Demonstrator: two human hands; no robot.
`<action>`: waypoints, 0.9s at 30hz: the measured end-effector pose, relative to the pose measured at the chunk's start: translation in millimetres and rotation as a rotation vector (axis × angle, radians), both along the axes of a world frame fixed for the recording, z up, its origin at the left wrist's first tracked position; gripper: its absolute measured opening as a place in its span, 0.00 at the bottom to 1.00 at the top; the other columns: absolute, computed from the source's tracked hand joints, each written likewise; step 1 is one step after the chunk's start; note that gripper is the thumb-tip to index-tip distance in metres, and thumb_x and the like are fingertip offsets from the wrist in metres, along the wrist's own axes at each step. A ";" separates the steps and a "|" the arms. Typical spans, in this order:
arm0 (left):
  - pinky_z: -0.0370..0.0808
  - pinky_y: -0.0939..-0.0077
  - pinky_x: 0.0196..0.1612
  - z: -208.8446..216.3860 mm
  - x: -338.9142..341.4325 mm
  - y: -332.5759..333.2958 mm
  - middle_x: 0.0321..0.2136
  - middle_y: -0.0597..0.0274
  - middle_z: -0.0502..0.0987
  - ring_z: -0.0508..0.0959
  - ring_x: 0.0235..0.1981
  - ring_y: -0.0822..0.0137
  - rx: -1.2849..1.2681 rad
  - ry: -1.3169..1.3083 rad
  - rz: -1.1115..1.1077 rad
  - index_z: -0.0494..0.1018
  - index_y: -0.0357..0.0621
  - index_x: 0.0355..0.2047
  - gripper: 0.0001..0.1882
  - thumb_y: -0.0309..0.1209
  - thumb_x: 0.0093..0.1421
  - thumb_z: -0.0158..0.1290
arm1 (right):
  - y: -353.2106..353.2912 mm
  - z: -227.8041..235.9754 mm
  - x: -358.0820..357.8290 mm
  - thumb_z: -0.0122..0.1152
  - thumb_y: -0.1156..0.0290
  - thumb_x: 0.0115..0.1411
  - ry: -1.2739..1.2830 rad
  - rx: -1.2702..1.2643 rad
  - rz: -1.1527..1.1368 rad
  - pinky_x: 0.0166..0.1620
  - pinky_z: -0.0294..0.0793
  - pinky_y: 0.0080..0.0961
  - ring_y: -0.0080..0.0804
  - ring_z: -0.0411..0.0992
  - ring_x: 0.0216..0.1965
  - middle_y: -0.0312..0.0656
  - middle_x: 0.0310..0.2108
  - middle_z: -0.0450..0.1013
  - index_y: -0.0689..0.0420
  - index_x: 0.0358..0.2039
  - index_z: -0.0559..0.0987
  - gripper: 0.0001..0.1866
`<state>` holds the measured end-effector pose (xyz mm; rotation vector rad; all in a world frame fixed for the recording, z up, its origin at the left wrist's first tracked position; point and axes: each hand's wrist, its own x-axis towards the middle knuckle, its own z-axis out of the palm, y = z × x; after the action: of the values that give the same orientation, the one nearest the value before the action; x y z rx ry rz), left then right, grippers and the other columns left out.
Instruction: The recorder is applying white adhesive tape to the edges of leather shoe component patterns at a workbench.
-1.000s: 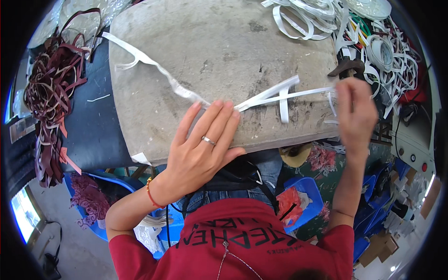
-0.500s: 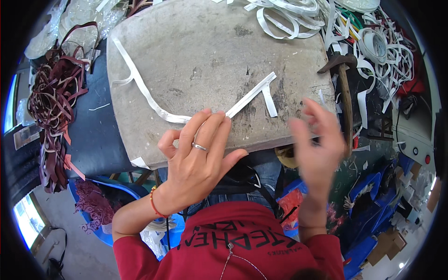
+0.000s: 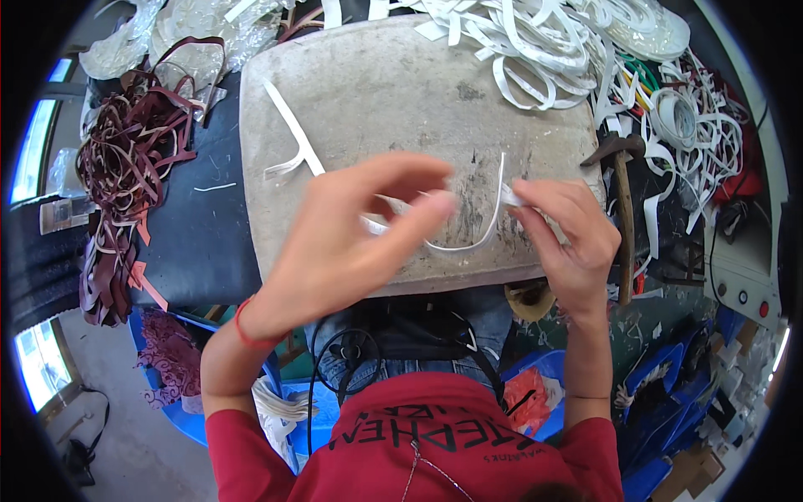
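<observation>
A long white strap (image 3: 468,248) with short side tabs lies across a worn grey board. My right hand (image 3: 573,234) pinches the short tab near its right end between thumb and fingers. That end is tipped up on its edge and bends upward. Over the middle of the strap is my left hand (image 3: 343,226), blurred, with thumb and fingers apart and nothing seen between them. It hides part of the strap. The left end, with its forked tab, rests flat on the board.
The grey board (image 3: 351,84) sits on a black table (image 3: 217,243). A hammer (image 3: 621,192) lies at its right edge. White straps (image 3: 544,58) are heaped at the back right, beside a tape roll (image 3: 673,119). Maroon straps (image 3: 134,142) hang at the left.
My left hand has lifted off the strap, its fingers opening. The right hand, free before, now pinches the right tab, and that end has turned up and curved.
</observation>
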<state>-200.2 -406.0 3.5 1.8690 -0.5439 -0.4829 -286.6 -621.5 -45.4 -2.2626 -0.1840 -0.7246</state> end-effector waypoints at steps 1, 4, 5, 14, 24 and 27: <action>0.72 0.78 0.43 -0.7 4.0 -12.2 0.37 0.58 0.79 0.77 0.40 0.72 0.013 0.099 -0.100 0.76 0.34 0.42 0.12 0.30 0.64 0.52 | 0.0 5.3 1.2 0.69 0.82 0.46 -0.007 -0.067 0.024 0.33 0.72 0.26 0.36 0.74 0.30 0.40 0.31 0.77 0.56 0.38 0.82 0.17; 0.73 0.80 0.38 -6.2 10.9 -29.0 0.30 0.63 0.78 0.76 0.34 0.76 0.023 0.257 -0.214 0.76 0.33 0.36 0.09 0.28 0.63 0.52 | -2.6 15.0 2.2 0.69 0.82 0.45 0.003 -0.149 0.040 0.34 0.72 0.28 0.36 0.74 0.33 0.39 0.34 0.78 0.56 0.40 0.82 0.19; 0.73 0.81 0.37 -10.7 12.5 -32.3 0.28 0.65 0.77 0.75 0.32 0.78 0.023 0.319 -0.217 0.76 0.33 0.35 0.08 0.28 0.63 0.53 | -3.2 17.0 3.4 0.69 0.82 0.44 0.022 -0.160 0.045 0.36 0.72 0.29 0.36 0.74 0.35 0.38 0.35 0.78 0.56 0.40 0.82 0.19; 0.71 0.83 0.33 -17.6 4.8 -38.6 0.26 0.67 0.77 0.74 0.29 0.80 -0.052 0.222 -0.097 0.76 0.34 0.33 0.06 0.26 0.62 0.53 | -4.0 28.2 10.3 0.68 0.81 0.46 -0.004 -0.300 0.034 0.42 0.67 0.29 0.38 0.72 0.38 0.38 0.36 0.77 0.58 0.34 0.81 0.12; 0.71 0.81 0.32 -15.6 -7.8 -41.6 0.26 0.64 0.78 0.73 0.27 0.78 -0.026 -0.079 -0.132 0.76 0.34 0.33 0.06 0.26 0.60 0.54 | 6.8 9.1 3.2 0.63 0.83 0.48 -0.065 -0.146 0.020 0.36 0.67 0.26 0.33 0.71 0.34 0.39 0.32 0.75 0.59 0.31 0.78 0.09; 0.72 0.82 0.36 -26.6 0.4 -38.5 0.29 0.63 0.78 0.74 0.29 0.77 -0.096 0.190 -0.084 0.76 0.33 0.34 0.07 0.27 0.62 0.53 | -6.4 -3.9 -4.7 0.57 0.80 0.59 0.238 0.668 -0.219 0.36 0.69 0.17 0.16 0.67 0.31 0.35 0.33 0.74 0.62 0.33 0.78 0.03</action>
<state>-199.8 -444.6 -23.1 1.6928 -0.5100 -0.6711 -291.3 -627.9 -49.3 -1.7115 0.3760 -0.5166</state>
